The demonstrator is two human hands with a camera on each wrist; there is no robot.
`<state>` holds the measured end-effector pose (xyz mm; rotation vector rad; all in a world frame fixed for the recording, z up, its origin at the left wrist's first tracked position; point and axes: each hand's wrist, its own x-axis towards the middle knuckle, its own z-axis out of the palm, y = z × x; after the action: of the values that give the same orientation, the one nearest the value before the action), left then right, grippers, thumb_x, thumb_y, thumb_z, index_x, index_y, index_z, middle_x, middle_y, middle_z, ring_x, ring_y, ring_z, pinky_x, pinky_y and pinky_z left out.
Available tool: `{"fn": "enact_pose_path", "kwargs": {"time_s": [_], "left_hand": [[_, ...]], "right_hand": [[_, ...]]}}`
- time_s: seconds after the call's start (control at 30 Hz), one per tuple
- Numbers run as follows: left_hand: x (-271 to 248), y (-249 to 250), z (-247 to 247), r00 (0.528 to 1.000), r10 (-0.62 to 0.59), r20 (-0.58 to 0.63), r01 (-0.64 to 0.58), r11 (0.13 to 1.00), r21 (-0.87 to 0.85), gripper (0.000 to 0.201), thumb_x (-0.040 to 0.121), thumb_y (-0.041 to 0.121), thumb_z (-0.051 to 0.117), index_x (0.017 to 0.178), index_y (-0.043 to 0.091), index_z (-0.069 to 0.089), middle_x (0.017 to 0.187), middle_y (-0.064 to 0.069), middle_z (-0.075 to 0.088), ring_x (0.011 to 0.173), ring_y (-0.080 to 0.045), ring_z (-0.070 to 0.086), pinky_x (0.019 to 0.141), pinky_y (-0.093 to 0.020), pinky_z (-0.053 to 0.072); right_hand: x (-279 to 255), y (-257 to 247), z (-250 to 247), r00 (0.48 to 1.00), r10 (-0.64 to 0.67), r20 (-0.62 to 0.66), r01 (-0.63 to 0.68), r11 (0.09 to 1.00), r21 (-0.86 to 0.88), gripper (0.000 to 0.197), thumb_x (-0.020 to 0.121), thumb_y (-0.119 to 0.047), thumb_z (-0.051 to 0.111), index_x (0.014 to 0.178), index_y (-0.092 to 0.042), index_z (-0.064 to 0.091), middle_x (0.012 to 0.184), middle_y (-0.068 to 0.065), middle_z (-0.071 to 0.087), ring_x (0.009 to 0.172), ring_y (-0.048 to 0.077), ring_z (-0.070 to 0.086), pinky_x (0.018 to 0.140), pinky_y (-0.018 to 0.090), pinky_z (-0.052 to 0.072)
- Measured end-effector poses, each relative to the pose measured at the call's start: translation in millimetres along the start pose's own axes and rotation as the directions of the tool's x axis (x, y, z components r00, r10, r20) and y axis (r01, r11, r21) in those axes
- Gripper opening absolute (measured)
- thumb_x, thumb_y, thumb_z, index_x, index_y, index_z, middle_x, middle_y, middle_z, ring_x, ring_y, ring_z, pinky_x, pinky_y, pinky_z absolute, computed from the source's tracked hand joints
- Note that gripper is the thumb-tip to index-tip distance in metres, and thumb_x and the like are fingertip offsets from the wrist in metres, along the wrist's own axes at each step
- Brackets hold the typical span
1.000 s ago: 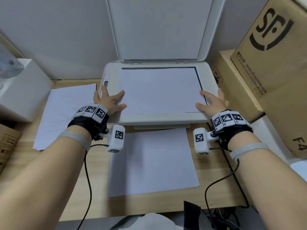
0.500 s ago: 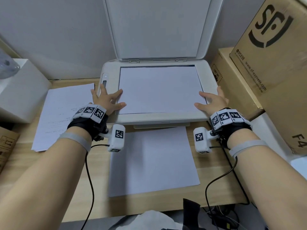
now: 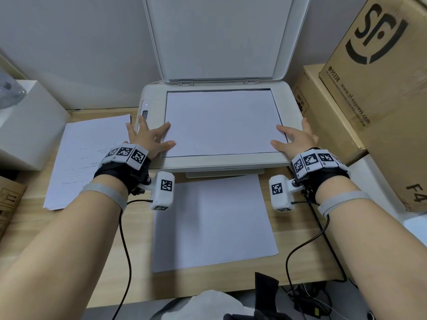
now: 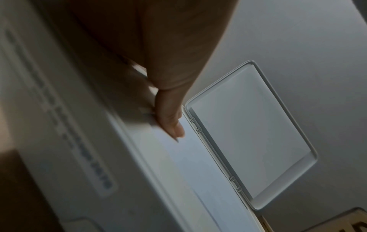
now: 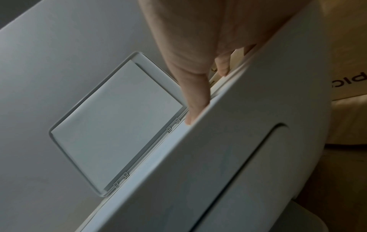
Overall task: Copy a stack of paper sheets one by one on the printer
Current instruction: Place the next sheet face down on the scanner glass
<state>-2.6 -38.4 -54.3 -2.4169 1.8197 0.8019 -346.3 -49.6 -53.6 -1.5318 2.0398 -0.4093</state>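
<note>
Sheet [image 3: 221, 122] lies flat on open printer [image 3: 153, 168] glass.

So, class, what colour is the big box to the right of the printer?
Brown cardboard with black print; the box shows best in the head view.

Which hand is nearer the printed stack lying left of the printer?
Left. The left hand rests at the printer's left edge beside the stack; the right hand is across the printer.
</note>
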Motion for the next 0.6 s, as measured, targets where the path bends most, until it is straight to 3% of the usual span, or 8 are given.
{"fn": "enact_pose_path", "kwargs": {"time_s": [0.33, 0.47, 0.53, 0.6], "left_hand": [[-2, 1, 0, 1.000, -0.009, -0.010, 0.009, 0.999, -0.034, 0.064, 0.091, 0.052, 0.051, 0.147, 0.044, 0.020, 0.159, -0.007, -0.016, 0.141, -0.040, -0.023, 0.115, -0.053, -0.004], [0, 0, -2, 1.000, -0.018, -0.009, 0.018, 0.998, -0.057, 0.065, 0.090, 0.051, 0.053, 0.146, 0.045, 0.022, 0.158, -0.006, -0.017, 0.141, -0.039, -0.023, 0.115, -0.052, -0.005], [1, 0, -2, 1.000, -0.015, -0.006, 0.015, 0.998, -0.057, 0.065, 0.090, 0.051, 0.054, 0.146, 0.045, 0.022, 0.158, -0.006, -0.017, 0.141, -0.039, -0.023, 0.115, -0.050, -0.005], [1, 0, -1, 1.000, -0.011, -0.009, 0.010, 0.998, -0.061, 0.065, 0.089, 0.051, 0.054, 0.146, 0.045, 0.023, 0.159, -0.007, -0.016, 0.142, -0.039, -0.022, 0.115, -0.050, -0.004]], "right_hand": [[-2, -1, 0, 1.000, -0.001, -0.002, 0.001, 1.000, -0.001, 0.048, 0.084, -0.038, 0.067, 0.129, -0.039, 0.054, 0.159, -0.005, 0.001, 0.141, 0.030, 0.009, 0.116, 0.047, 0.016], [-11, -15, 2, 1.000, 0.003, -0.018, -0.004, 1.000, -0.015, 0.052, 0.083, -0.043, 0.064, 0.133, -0.042, 0.047, 0.158, -0.012, -0.005, 0.144, 0.024, -0.004, 0.115, 0.049, 0.002], [-19, -36, 12, 0.996, -0.087, -0.021, 0.086, 0.996, -0.038, 0.056, 0.084, -0.045, 0.060, 0.136, -0.045, 0.040, 0.157, -0.017, -0.008, 0.145, 0.017, -0.010, 0.114, 0.047, -0.005], [-27, -64, 27, 0.968, -0.242, 0.069, 0.248, 0.964, -0.100, 0.059, 0.087, -0.050, 0.054, 0.141, -0.044, 0.032, 0.157, -0.017, -0.009, 0.145, 0.014, -0.009, 0.114, 0.047, -0.005]]}}
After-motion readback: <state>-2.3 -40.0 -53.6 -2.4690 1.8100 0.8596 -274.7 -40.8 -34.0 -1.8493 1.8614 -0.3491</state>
